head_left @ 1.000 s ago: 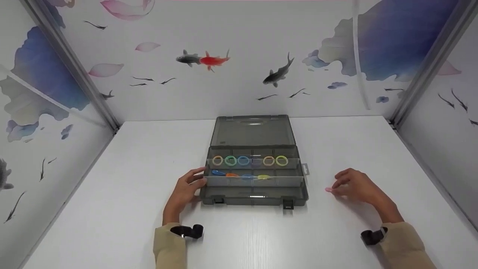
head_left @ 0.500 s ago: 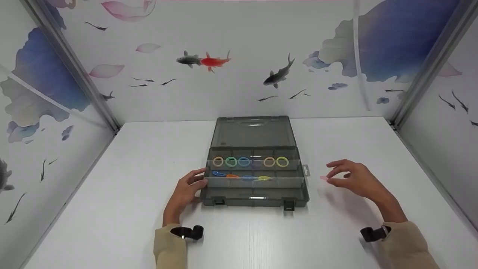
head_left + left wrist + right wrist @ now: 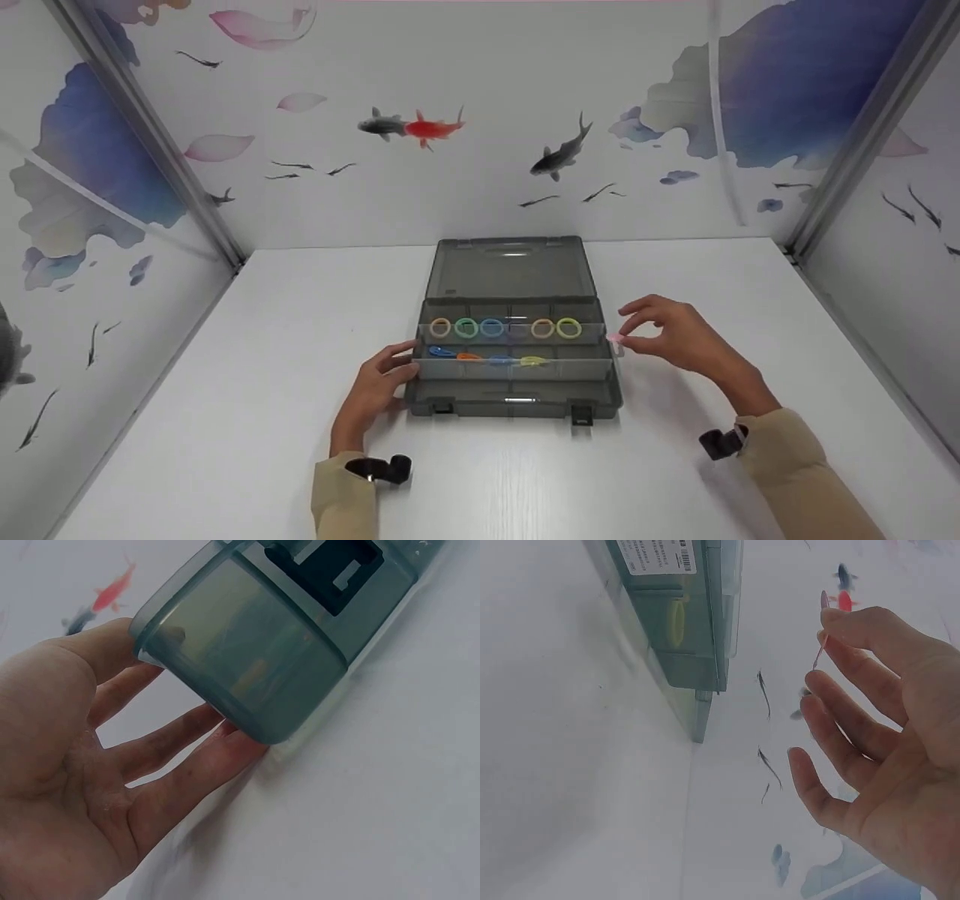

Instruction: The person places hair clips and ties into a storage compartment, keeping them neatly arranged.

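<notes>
A small slim pink plastic piece (image 3: 615, 339) is pinched between the thumb and fingertips of my right hand (image 3: 679, 339), beside the right edge of a grey see-through compartment box (image 3: 517, 407). In the right wrist view the pink piece (image 3: 821, 652) looks thin, and its exact kind cannot be told. My left hand (image 3: 377, 384) rests its fingers against the left end of the box; the left wrist view has these fairly straight fingers touching the wall and lower edge. Coloured rings (image 3: 491, 328) stand along the back row. Pear-shaped loops (image 3: 500, 361) in blue, orange and yellow lie in the middle row.
The box lid (image 3: 510, 270) is folded back towards the rear wall. Black latches (image 3: 582, 416) hang at the box's front. A white table (image 3: 480, 480) carries the box, with printed wall panels (image 3: 480, 187) on three sides.
My right hand has lifted the pink piece off the table and carried it leftward and away from me to the box's right edge. The left hand stays at the box.
</notes>
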The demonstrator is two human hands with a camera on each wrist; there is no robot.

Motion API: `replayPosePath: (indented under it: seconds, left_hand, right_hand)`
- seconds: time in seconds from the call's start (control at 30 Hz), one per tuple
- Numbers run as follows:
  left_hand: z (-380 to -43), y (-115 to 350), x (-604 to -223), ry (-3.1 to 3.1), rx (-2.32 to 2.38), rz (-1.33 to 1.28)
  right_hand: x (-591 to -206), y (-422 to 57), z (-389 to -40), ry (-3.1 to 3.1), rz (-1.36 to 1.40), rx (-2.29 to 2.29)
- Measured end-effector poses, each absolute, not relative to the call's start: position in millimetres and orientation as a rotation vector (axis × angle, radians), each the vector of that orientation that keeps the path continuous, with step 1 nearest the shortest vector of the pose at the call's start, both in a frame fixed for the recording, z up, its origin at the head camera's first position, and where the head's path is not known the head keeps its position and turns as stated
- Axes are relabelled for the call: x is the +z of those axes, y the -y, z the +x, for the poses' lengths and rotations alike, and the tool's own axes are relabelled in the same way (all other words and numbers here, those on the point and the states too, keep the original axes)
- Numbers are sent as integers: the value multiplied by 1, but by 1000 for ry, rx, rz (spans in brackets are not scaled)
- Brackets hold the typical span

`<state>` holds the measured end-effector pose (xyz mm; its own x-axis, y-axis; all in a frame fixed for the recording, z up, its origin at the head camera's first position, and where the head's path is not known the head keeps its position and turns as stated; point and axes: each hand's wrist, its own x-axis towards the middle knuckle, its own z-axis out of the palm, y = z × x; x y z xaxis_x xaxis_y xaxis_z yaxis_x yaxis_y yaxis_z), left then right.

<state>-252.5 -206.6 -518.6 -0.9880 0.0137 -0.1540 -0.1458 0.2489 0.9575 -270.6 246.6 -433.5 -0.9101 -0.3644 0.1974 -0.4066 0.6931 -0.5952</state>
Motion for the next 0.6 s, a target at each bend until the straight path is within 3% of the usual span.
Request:
replayPosePath:
  seconds: [0.6]
  left_hand:
    - [-253,208,-519,-2378,1848,-120]
  right_hand:
    - [-440,-207,-306,2884,800,1013]
